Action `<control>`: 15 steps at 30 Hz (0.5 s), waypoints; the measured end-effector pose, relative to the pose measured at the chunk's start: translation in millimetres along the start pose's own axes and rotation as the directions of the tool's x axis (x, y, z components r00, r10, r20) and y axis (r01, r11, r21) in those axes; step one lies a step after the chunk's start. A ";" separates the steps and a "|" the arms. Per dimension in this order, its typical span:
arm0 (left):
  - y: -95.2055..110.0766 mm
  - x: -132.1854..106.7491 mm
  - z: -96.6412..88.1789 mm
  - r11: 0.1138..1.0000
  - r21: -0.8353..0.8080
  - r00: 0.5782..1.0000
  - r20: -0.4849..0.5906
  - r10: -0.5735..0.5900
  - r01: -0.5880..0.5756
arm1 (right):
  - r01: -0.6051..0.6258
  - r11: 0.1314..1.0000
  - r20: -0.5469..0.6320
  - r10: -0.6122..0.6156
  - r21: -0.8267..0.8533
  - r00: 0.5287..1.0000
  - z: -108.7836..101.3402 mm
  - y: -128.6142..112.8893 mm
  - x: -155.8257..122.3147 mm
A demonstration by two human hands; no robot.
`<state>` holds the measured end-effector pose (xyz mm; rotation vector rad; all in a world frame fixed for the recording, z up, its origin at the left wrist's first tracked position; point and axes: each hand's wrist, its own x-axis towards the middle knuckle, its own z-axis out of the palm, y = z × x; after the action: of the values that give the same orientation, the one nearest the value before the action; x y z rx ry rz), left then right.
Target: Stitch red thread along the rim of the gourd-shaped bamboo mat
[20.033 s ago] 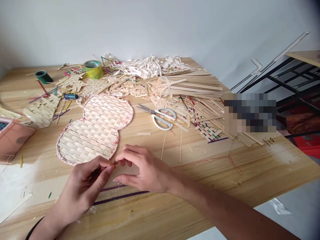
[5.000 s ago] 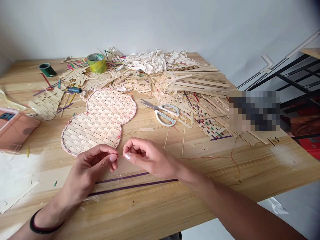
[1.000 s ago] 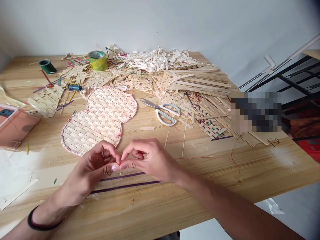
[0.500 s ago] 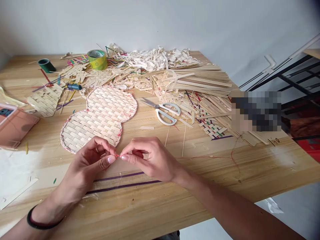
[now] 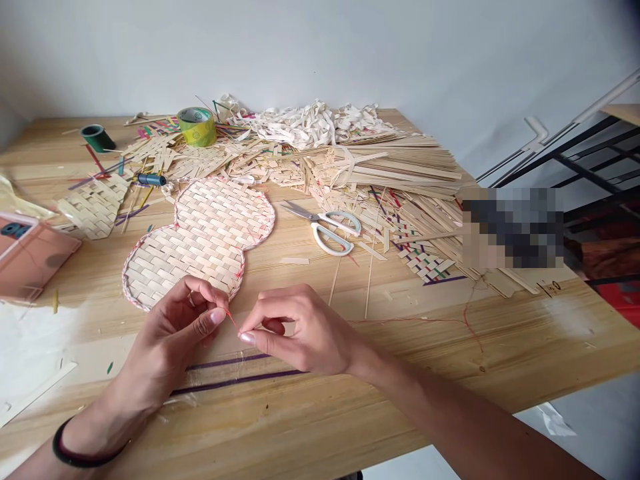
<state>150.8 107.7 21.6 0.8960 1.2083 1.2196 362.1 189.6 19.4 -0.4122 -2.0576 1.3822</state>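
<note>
Between my two hands a short length of red thread (image 5: 232,319) is stretched. My left hand (image 5: 183,330) pinches one end between thumb and forefinger, beside the lower edge of a woven gourd-shaped fan piece (image 5: 200,233) with a pink-and-white braided border. The other end is pinched in the fingertips of my right hand (image 5: 297,330). Past that hand, a long red thread (image 5: 425,319) trails over the table to the right. White-handled scissors (image 5: 333,230) lie partly spread, to the right of the woven piece.
Behind lie heaped bamboo strips (image 5: 400,167), white fabric strips (image 5: 310,123), a tape roll (image 5: 196,127) and a green spool (image 5: 98,138). At the left are a pink container (image 5: 43,257), a small woven scrap (image 5: 95,207) and a blue tube-like object (image 5: 151,180). Purple strips (image 5: 235,381) lie near the front.
My right hand has moved slightly down and right, away from my left fingertips, so a longer stretch of red thread shows between them. The view has shifted a little.
</note>
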 end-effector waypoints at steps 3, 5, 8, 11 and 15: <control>1.5 0.6 1.3 1.000 -0.008 1.000 -0.001 0.004 -0.004 | 0.009 1.000 0.015 -0.009 -0.001 1.000 0.7 1.3 -1.1; 2.2 0.9 1.7 1.000 -0.014 1.000 0.000 0.008 -0.008 | 0.016 1.000 0.028 -0.016 -0.014 0.999 1.1 2.2 -1.5; 2.6 0.3 1.5 1.000 -0.026 1.000 0.015 0.001 -0.001 | 0.007 1.000 0.049 -0.006 -0.016 0.999 1.8 3.6 -1.9; 2.6 -0.6 0.8 0.999 -0.021 0.999 0.024 -0.026 0.026 | -0.013 1.000 0.055 0.013 0.001 0.998 2.4 4.5 -2.0; 1.7 -1.4 -1.3 1.000 0.008 0.999 0.023 -0.023 0.022 | -0.023 0.998 0.039 0.021 0.061 0.999 1.0 1.7 -1.1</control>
<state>149.3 106.4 23.3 0.8974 1.2022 1.1845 362.2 189.0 17.2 -0.3860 -2.0408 1.4726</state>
